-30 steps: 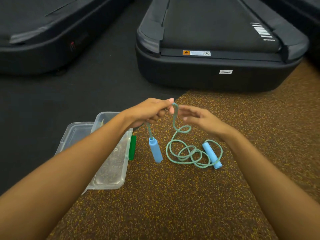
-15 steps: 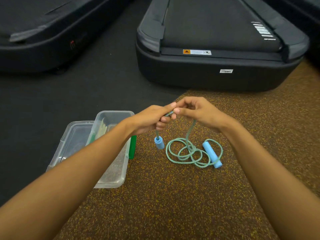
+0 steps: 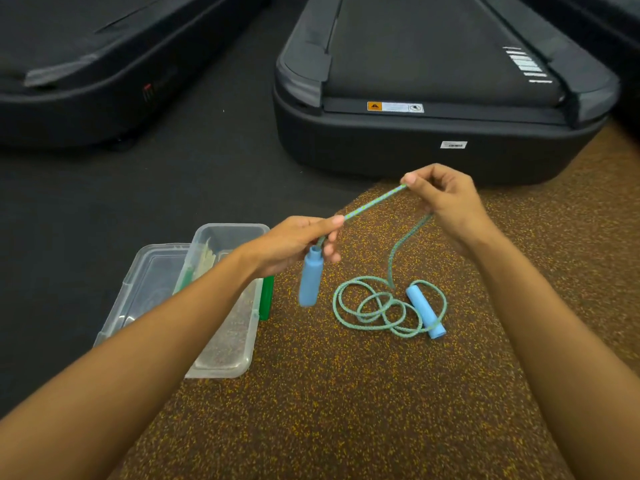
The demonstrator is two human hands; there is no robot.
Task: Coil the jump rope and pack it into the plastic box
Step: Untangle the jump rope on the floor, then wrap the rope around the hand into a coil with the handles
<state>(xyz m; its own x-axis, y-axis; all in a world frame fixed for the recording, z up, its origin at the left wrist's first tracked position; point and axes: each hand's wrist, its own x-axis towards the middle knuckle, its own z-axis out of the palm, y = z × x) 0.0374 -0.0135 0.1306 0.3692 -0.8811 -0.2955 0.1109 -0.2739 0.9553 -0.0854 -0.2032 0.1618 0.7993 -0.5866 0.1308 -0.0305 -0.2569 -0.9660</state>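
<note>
Lower left: plastic box (image 3: 221, 362) sat open, ready to receive rope. Centre: I kept left hand (image 3: 294, 244) pinched on jump rope (image 3: 370, 306) just above hanging handle (image 3: 310, 280). Right hand (image 3: 446, 202), upper right of centre, pinched rope further along, a short span taut between hands for coiling; remainder lay looped on floor (image 3: 346, 410).

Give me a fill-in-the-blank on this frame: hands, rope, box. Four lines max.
1. The stretch of rope between the two hands is pulled ____.
2. One blue handle hangs below the ____ hand.
3. The other handle lies on the ____, among loose rope loops.
4. The plastic box sits to the person's ____ of the loops.

Missing words: taut; left; floor; left
</note>
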